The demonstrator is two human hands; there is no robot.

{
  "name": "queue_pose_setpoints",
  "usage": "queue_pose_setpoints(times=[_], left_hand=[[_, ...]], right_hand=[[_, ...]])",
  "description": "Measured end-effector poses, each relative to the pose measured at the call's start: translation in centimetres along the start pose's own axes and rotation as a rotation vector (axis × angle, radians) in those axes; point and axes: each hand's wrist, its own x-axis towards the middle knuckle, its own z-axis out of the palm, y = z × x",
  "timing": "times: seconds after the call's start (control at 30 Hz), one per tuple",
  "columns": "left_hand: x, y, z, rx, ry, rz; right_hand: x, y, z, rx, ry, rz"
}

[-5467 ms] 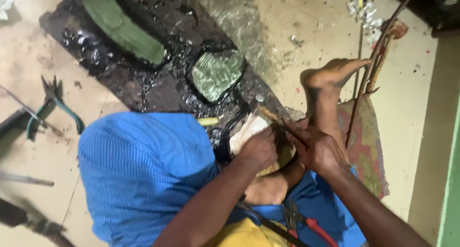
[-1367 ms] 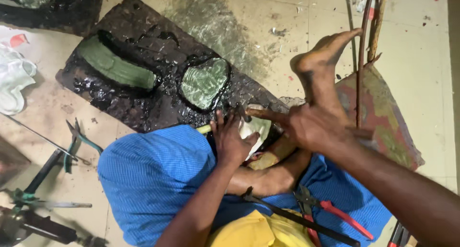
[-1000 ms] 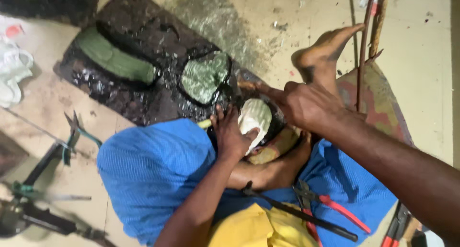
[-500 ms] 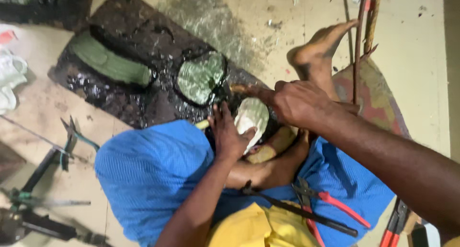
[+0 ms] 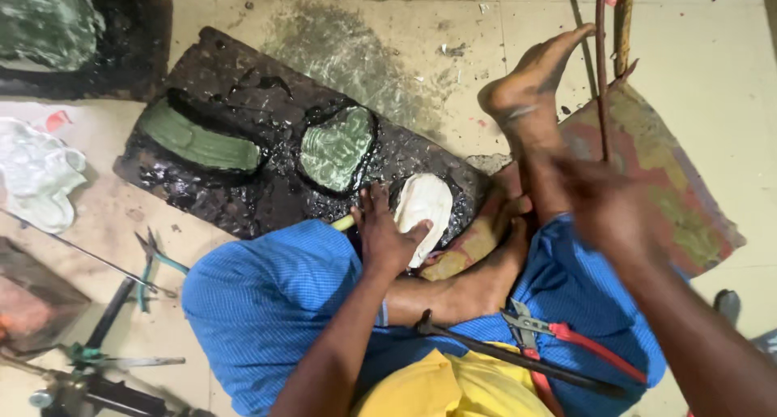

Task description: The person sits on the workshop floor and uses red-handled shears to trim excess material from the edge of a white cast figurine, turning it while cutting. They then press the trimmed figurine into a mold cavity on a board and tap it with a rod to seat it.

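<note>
Fingers (image 5: pixel 374 211) of the left hand (image 5: pixel 387 241) spread, pressing the pale oval piece (image 5: pixel 424 211) at frame centre; right hand (image 5: pixel 603 203) blurred at centre right, fingers' state cannot tell. Black tarry board (image 5: pixel 267 134) lies across the upper left on the floor (image 5: pixel 712 101). Blue cloth (image 5: pixel 267 304) over the knee fills lower centre. Green oval piece (image 5: pixel 337 148) is set in the board, just left of the pale one. Red-handled pliers (image 5: pixel 566 340) rest on the lap, lower right.

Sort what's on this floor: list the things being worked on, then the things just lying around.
In hand:
left hand pressing the pale oval piece
black pitch slab under it
right hand, blurred, lifted off

Lying about:
red-handled pliers
green-handled pliers
white cloth
two green pieces
</note>
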Motion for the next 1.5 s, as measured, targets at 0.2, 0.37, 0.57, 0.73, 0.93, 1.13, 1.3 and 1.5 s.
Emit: queue_pose_setpoints(times=[0.2, 0.37, 0.57, 0.73, 0.93, 1.13, 1.3, 1.5], left_hand=[[-1.8, 0.8, -0.4, 0.035, 0.074, 0.196], [-2.7, -0.2, -0.3, 0.053, 0.182, 0.346], [-2.0, 0.5, -0.5, -0.025, -0.001, 0.147], [-3.1, 1.6, -1.5, -0.093, -0.074, 0.003], [-4.1, 0.0, -1.8, -0.033, -0.045, 0.052], [-3.8, -0.5, -1.6, -0.32, -0.112, -0.099], [-4.2, 2.3, -3.3, -0.676, -0.12, -0.093], [-6.0, 8.5, -7.4, -0.982, -0.125, 0.025]], right_hand=[[-7.4, 14.5, -4.6, -0.53, -0.036, 0.536], [-10.5, 18.3, -3.7, -0.468, -0.062, 0.542], [-8.2, 8.6, 1.5, -0.23, 0.087, 0.112], [-6.3, -3.6, 7.6, 0.702, -0.247, 0.449], [-5.0, -7.7, 10.0, 0.72, -0.256, 0.559], [-3.9, -9.8, 10.4, 1.108, -0.076, 0.871], [-4.1, -10.2, 7.6, 1.087, 0.105, 0.77], [-4.7, -10.9, 0.7, 1.23, 0.291, 0.48]])
